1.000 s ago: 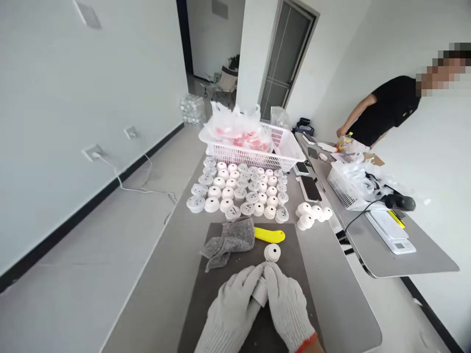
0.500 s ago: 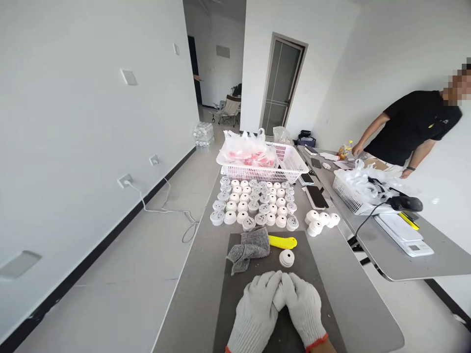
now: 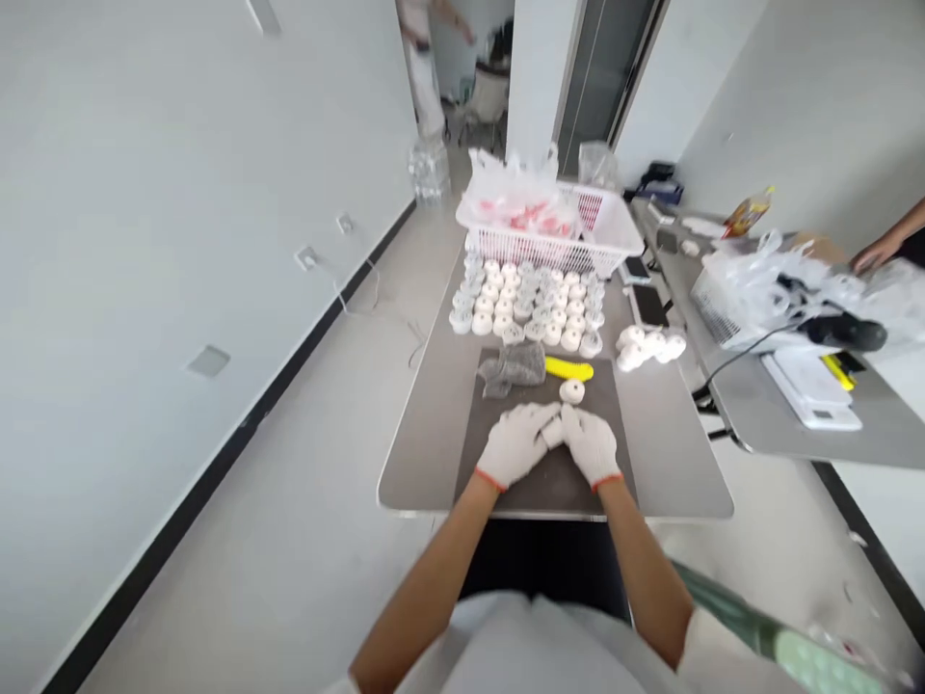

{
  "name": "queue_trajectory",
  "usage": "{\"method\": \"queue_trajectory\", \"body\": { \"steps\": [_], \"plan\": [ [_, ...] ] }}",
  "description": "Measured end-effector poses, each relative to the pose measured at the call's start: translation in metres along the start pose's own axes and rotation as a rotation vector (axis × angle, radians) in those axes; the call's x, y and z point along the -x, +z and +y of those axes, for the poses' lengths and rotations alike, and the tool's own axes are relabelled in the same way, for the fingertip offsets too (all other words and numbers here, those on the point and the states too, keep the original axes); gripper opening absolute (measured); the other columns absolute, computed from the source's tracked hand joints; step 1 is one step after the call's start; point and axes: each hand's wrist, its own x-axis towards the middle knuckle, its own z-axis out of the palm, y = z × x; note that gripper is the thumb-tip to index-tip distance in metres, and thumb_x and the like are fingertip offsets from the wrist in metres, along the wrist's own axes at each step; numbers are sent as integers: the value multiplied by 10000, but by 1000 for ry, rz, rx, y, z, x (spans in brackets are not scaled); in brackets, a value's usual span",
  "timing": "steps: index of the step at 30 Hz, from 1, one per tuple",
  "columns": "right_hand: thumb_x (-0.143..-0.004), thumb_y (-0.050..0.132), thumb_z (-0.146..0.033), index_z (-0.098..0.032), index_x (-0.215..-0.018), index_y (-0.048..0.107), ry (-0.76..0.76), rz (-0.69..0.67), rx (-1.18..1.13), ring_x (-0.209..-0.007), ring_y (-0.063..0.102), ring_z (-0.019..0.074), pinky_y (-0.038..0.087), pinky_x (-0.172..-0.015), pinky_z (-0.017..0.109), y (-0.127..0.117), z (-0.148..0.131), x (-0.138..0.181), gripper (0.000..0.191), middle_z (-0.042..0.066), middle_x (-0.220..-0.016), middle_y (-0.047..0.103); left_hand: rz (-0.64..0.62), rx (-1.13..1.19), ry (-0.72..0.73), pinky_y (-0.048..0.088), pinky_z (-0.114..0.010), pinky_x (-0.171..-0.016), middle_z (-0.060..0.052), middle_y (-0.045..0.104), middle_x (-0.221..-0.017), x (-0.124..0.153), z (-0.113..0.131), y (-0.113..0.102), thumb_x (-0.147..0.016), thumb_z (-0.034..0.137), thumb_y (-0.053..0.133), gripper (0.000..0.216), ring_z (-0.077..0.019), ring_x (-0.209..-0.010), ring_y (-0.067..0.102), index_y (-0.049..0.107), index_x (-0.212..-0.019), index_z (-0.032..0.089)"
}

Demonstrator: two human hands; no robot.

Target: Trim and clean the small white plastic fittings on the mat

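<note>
My left hand and my right hand, both in white knit gloves with orange cuffs, rest on a dark mat at the table's near edge. Their fingertips meet, and the fingers look stretched out and laid down. I make out no object in either hand, though the space under the palms is hidden. Just beyond the fingertips stands one white, stepped round plastic part with a small dark hole on top. Behind it lie a yellow ridged-edge tool and a crumpled grey cloth.
Rows of similar white round parts stand before a white basket holding plastic bags. More parts cluster at right. A side table carries another basket, a scale and a black corded device. A person's hand shows there.
My view has tilted down and back, so my forearms and the table's near edge now show. My hands keep their place on the mat. Another person has appeared in the far passage.
</note>
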Motion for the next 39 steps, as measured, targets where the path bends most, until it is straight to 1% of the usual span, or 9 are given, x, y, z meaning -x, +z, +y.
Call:
{"method": "queue_trajectory", "body": {
  "steps": [5, 9, 13, 18, 21, 27, 30, 33, 39],
  "plan": [
    [-1025, 344, -400, -193, -1064, 734, -81, -18, 114, -944, 677, 263, 492, -826, 335, 9, 16, -10, 444, 117, -977, 734, 53, 2, -72, 446, -355, -1029, -13, 652, -1329, -1, -4, 13, -972, 221, 463, 436, -203, -1212, 595, 557, -1383, 332],
    [-995, 419, -402, -188, -1182, 686, -216, 9, -105, -922, 678, 249, 522, -838, 357, 11, 32, -5, 390, 111, -1059, 719, 120, 75, -76, 439, -330, -1051, 0, 674, -1302, -1, -4, 16, -950, 171, 463, 444, -182, -1209, 604, 595, -1347, 320],
    [-999, 398, -486, -198, -1161, 660, -152, -85, -378, -712, 669, 159, 533, -701, 279, 2, 41, 2, 421, 42, -873, 718, 121, 87, -74, 452, -329, -1045, -3, 696, -1266, -1, -2, 14, -930, 221, 529, 401, -193, -1169, 627, 639, -1306, 305],
    [-967, 473, -489, -176, -1089, 642, -151, -151, -511, -652, 644, 133, 503, -632, 234, -4, 49, 4, 376, 20, -775, 699, 104, 146, -38, 463, -310, -1045, 22, 704, -1267, -2, -6, 17, -912, 299, 592, 345, -185, -1134, 646, 684, -1244, 303],
    [-988, 430, -456, -189, -1054, 643, -198, -97, -448, -663, 643, 145, 510, -707, 269, -1, 52, 4, 348, 29, -825, 710, 102, 194, -46, 447, -303, -1077, 25, 690, -1300, -3, -7, 20, -890, 343, 631, 370, -187, -1188, 626, 680, -1254, 296],
    [-1024, 400, -323, -177, -1123, 655, -234, 40, -100, -976, 656, 243, 488, -919, 380, 6, 46, 9, 310, 114, -1129, 692, 85, 79, -147, 427, -366, -1088, 17, 707, -1226, -3, 3, 21, -878, 415, 634, 319, -213, -1174, 616, 709, -1172, 318],
    [-1032, 455, -319, -156, -1202, 636, -240, 32, 2, -1038, 642, 236, 511, -935, 406, 6, 39, 14, 297, 134, -1205, 642, 101, 11, -193, 399, -408, -1102, 8, 696, -1224, -2, 11, 23, -903, 397, 588, 297, -218, -1159, 613, 694, -1174, 336],
    [-999, 574, -372, -187, -1248, 615, -295, 1, 46, -1094, 619, 207, 539, -937, 391, 0, 35, 19, 313, 105, -1267, 601, 144, -43, -184, 443, -373, -1034, -23, 697, -1187, -1, 18, 23, -920, 363, 555, 289, -217, -1119, 621, 696, -1168, 314],
    [-1004, 568, -390, -186, -1258, 613, -299, 41, 82, -1073, 627, 198, 549, -926, 387, -9, 34, 21, 329, 101, -1248, 613, 146, -81, -143, 487, -333, -967, -31, 713, -1112, 3, 31, 13, -913, 351, 578, 262, -209, -1063, 638, 721, -1126, 298]
  ]
}}
